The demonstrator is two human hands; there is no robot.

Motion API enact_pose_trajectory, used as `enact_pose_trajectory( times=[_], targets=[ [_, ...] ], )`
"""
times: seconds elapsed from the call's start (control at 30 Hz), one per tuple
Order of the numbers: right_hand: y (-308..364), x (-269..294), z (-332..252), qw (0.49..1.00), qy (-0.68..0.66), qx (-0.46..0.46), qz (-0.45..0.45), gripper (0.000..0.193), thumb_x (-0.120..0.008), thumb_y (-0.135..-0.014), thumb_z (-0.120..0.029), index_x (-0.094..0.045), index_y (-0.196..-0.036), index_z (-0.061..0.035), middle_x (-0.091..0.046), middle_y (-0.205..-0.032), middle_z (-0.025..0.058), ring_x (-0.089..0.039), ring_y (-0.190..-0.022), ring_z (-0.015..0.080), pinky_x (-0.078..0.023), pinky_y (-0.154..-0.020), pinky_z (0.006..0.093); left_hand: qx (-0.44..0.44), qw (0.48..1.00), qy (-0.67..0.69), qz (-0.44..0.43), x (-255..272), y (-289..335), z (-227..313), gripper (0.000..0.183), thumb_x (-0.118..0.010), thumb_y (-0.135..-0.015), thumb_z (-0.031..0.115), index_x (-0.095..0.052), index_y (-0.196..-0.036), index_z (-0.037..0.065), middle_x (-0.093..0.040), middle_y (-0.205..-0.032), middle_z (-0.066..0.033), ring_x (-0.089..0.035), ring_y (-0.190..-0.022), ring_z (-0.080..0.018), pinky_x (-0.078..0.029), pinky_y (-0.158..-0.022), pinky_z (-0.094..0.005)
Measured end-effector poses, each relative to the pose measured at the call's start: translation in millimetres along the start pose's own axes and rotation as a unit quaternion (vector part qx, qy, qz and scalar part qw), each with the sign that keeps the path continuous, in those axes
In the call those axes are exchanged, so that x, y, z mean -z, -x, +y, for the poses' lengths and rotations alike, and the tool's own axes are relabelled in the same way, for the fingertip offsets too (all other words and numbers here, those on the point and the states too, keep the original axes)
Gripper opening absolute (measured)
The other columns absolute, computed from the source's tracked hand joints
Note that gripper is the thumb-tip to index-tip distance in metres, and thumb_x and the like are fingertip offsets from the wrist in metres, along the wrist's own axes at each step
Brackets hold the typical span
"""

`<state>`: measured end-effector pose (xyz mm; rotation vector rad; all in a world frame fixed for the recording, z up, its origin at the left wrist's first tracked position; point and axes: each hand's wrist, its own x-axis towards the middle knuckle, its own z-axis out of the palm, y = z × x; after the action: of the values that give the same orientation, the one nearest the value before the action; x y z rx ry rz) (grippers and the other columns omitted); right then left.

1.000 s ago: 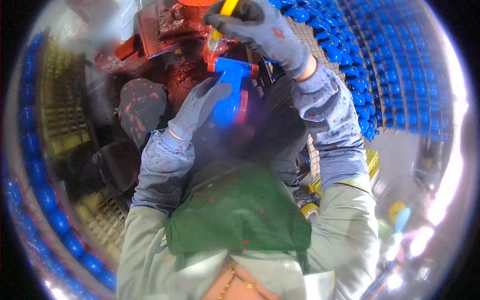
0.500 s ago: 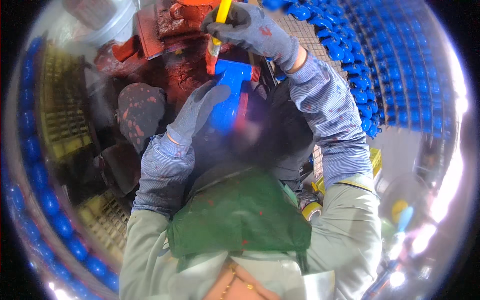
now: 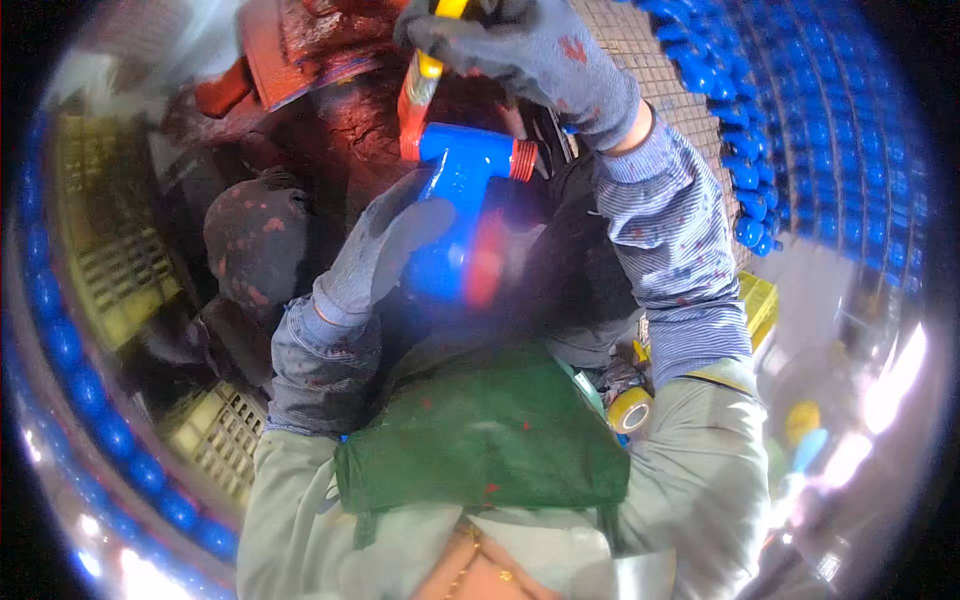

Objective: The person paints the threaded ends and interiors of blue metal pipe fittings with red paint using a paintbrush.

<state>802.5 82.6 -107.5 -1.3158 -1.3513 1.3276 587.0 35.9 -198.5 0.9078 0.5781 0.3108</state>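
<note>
My left hand (image 3: 395, 240), in a grey glove, grips a blue T-shaped pipe fitting (image 3: 462, 190) by its body. Red covers the threaded end (image 3: 523, 160) on its right, and a red band shows on its lower side, blurred. My right hand (image 3: 520, 55), gloved and spotted with red, is closed round the yellow handle of a paintbrush (image 3: 422, 85). The brush's red bristles point down and touch the fitting's upper left end, hiding that end in part.
Red-smeared blocks and a paint-covered surface (image 3: 330, 60) lie beyond the fitting. Many blue fittings (image 3: 830, 130) fill wire mesh at right; more blue pieces (image 3: 90, 390) line the left rim. Yellow crates (image 3: 215, 430) stand at left. A tape roll (image 3: 628, 410) sits by my right elbow.
The fitting has shifted slightly nearer and to the right in view. My right hand sits a little higher, with the brush tilted more and its bristles still at the fitting's left end.
</note>
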Motion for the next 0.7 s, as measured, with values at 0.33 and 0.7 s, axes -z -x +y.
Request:
enact_pose_trajectory(
  times=[0.33,0.7],
  targets=[
    [-6.2,27.4,-3.6,0.932,-0.083,0.071,0.346,0.017,-0.067,-0.086,-0.020,-0.064,-0.089,-0.0033,-0.057,-0.065,-0.0012,-0.046,-0.051,0.0049,-0.035,-0.047,0.0198,-0.002,0.939,0.339,-0.053,7.2,-4.8,-4.2,0.050,-0.050,-0.092,0.032,-0.043,-0.133,0.002,-0.055,-0.124,-0.0120,-0.057,-0.109,-0.0192,-0.049,-0.092,-0.0368],
    [31.1,35.1,11.9,0.914,-0.097,0.155,0.363,0.017,-0.068,-0.085,-0.021,-0.064,-0.084,-0.0038,-0.055,-0.065,-0.0013,-0.048,-0.053,0.0061,-0.039,-0.049,0.0210,-0.415,0.840,-0.240,0.252,6.7,-1.5,-11.9,0.066,-0.077,-0.073,0.010,-0.043,-0.129,0.008,-0.046,-0.128,-0.0111,-0.049,-0.116,-0.0251,-0.043,-0.100,-0.0407]
  ],
)
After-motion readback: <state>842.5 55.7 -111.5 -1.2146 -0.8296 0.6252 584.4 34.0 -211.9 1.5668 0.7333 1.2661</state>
